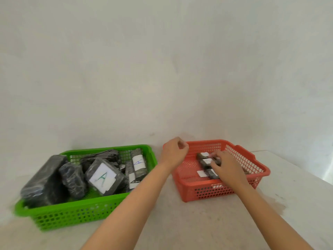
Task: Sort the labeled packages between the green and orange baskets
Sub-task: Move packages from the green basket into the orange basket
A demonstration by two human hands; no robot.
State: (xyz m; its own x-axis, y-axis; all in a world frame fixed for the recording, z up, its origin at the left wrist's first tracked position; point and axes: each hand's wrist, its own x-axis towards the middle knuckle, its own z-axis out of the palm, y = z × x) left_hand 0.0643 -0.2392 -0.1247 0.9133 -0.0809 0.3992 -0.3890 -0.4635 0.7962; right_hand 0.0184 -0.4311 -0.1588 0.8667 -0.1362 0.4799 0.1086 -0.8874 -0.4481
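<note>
**Q:** What lies nearest the viewer?

**A:** Two bare forearms reaching forward over a pale table (180, 222). On the near left stands the green basket (75, 215), a perforated plastic tray.

**Q:** What does the green basket hold?

**A:** Several packages wrapped in dark film. A large unlabelled block (42, 181) leans on the left wall; a smaller dark bundle (73, 181) stands beside it. At the middle lies a tilted package with a white label marked "A" (103, 177). Behind it, toward the right rear, a narrower upright package (138, 162) carries a white label with blue writing, blurred.

**Q:** And on the right?

**A:** The orange basket (216, 192), well apart from the green one. Small dark packages with white labels (205, 162) lie in a row on its floor; their lettering is too small to read.

**Q:** How do the hands stand?

**A:** The right hand (228, 167) is inside the orange basket, its fingers curled onto the small packages; whether it pinches one cannot be told. The left hand (175, 152) hovers over the basket's left rear corner, fingers curled inward, holding nothing visible.

**Q:** Farthest back?

**A:** A plain grey wall (162, 60).
</note>
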